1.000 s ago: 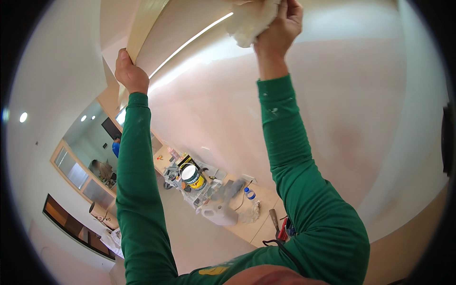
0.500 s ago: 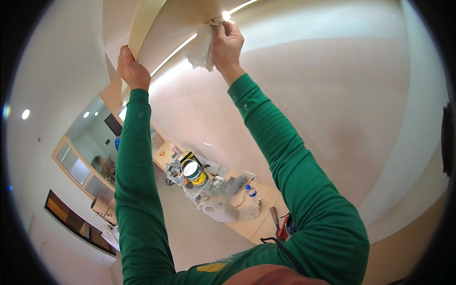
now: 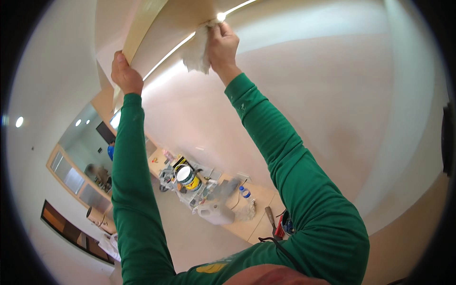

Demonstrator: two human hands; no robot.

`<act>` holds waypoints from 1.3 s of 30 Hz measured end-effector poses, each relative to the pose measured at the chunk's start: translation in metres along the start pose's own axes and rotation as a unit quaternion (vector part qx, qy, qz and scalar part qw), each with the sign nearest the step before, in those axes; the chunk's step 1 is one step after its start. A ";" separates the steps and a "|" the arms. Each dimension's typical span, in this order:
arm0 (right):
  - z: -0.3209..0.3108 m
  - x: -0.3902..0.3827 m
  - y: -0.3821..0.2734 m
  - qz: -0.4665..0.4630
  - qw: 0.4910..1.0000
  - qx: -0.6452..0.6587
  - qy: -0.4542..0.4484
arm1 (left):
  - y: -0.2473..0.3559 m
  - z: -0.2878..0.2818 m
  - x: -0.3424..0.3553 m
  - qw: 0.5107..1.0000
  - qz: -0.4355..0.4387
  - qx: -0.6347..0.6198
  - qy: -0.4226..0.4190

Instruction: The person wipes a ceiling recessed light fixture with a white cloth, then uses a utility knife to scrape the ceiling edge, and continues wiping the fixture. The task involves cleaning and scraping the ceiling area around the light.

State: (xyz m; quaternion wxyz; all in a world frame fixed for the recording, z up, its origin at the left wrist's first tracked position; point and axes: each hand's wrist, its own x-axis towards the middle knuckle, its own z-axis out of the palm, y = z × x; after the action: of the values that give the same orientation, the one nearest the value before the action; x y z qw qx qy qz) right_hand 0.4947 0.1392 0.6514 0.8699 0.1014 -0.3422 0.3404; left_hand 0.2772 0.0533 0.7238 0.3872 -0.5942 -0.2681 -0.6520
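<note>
My left hand [image 3: 127,74] is raised to the left, its fingers closed round the front edge of a pale wooden shelf or panel [image 3: 143,29] overhead. Higher up and nearer the middle, my right hand [image 3: 223,51] pinches a crumpled whitish cloth [image 3: 196,53]. The cloth hangs down from the fingers, its top against the panel's underside. A bright light strip [image 3: 166,57] runs along where the panel meets the wall [image 3: 304,80], and the cloth covers part of it. Both forearms are in green sleeves.
Below stands a wooden counter [image 3: 244,230] with a paint bucket [image 3: 189,179], a white jug [image 3: 215,213], a blue-capped bottle [image 3: 244,192] and assorted tools. A brush-like tool with a handle [image 3: 270,216] lies nearer. Beyond a wood-framed opening at left, a person [image 3: 98,175] is visible.
The view has turned slightly, so most things sit a little further left. My left hand still grips the panel, and my right hand keeps the cloth at the light strip.
</note>
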 end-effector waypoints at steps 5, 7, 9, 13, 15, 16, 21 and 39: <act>-0.054 0.042 -0.112 -0.169 0.986 -0.011 0.008 | -0.017 -0.021 -0.008 0.999 0.015 0.018 -0.031; -0.076 0.072 -0.173 -0.178 0.983 0.036 -0.004 | -0.019 -0.021 -0.012 1.000 0.011 0.018 -0.020; -0.072 0.072 -0.204 -0.194 0.978 0.079 0.005 | -0.012 -0.015 -0.013 1.000 0.005 0.012 -0.004; -0.052 0.055 -0.122 -0.200 0.978 0.011 0.050 | 0.014 -0.003 -0.002 0.999 0.002 0.031 -0.023; -0.035 0.032 -0.089 -0.098 0.994 -0.010 0.045 | 0.009 -0.008 -0.001 0.999 0.014 0.032 -0.019; -0.041 0.037 -0.085 -0.121 0.991 -0.045 0.045 | 0.004 -0.008 -0.003 0.999 0.018 0.031 -0.018; -0.058 0.048 -0.159 -0.119 0.983 0.141 -0.007 | 0.002 -0.016 -0.012 0.998 0.009 0.055 -0.020; -0.062 0.050 -0.152 -0.214 0.967 -0.102 0.088 | -0.009 -0.010 -0.005 0.999 0.008 0.019 -0.034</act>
State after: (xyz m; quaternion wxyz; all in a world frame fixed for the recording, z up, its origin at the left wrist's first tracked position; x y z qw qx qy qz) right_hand 0.6548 0.0768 0.6468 0.9551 0.0521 -0.2673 0.1171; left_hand 0.2643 0.0512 0.7181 0.3943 -0.6106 -0.2891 -0.6231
